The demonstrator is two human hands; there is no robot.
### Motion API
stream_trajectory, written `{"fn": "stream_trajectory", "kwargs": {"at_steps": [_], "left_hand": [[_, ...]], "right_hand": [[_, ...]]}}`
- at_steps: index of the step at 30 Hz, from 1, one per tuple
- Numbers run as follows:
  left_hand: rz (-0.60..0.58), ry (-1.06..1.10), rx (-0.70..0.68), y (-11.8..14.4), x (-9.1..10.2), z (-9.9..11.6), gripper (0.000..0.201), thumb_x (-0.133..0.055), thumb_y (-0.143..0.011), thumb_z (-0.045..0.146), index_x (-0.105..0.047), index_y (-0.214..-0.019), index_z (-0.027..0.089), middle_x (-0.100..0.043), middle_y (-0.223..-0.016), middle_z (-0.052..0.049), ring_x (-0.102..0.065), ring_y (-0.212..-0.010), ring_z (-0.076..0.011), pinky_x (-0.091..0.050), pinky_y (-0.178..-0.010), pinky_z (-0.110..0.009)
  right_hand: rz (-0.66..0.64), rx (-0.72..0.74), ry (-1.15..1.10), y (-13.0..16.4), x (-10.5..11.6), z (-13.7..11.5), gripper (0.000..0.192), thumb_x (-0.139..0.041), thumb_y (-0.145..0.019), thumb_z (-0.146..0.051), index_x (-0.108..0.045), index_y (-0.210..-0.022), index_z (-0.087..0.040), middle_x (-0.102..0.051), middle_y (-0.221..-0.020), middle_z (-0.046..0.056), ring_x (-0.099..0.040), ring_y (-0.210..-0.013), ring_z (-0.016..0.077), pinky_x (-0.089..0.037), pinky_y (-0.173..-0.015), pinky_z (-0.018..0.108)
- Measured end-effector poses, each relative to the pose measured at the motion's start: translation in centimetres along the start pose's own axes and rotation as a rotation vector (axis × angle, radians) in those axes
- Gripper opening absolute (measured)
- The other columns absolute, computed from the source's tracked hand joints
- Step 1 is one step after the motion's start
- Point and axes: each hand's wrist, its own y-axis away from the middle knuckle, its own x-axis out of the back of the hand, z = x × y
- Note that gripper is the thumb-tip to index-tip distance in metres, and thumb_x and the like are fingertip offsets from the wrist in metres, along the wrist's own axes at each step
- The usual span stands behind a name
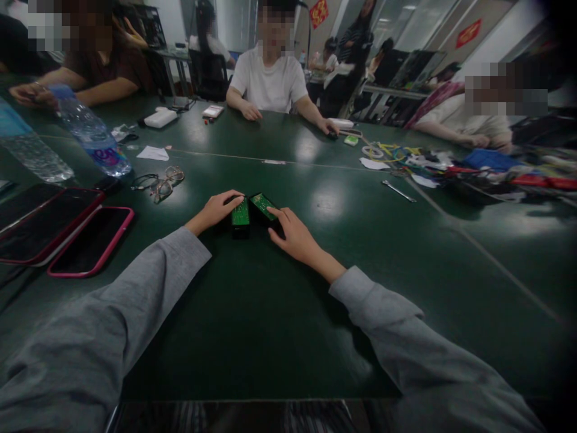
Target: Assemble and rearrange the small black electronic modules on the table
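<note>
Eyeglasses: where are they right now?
In the head view the eyeglasses lie on the green table, left of the left hand, between the water bottle and the pink-cased phone.

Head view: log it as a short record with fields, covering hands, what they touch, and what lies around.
left hand: left hand rests on the left board
right hand: right hand touches the right board
boards: two green circuit boards in dark housings, side by side on the table
left of hands: glasses, two phones, two bottles
right of hands: wrench, cables
others: people seated at the far edge
</note>
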Motion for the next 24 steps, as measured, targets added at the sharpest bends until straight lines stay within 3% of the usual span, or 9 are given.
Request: {"fn": "stream_trajectory", "kwargs": {"at_steps": [24], "left_hand": [[-0.002, 0.008, 0.012, -0.01, 0.0, 0.12, 0.042, -0.044, -0.093, 0.052, -0.066, -0.115, 0.023, -0.069, -0.119, -0.006, -0.062, -0.111, -0.023, -0.047, -0.1, -0.04]], "right_hand": [[-0.004, -0.01, -0.009, -0.06, 0.1, -0.24, 0.053, -0.048, -0.093, -0.033, -0.037, -0.143, -0.021, -0.052, -0.12, 0.014, -0.054, -0.11, 0.0282, -0.05, -0.094, 0.049]]}}
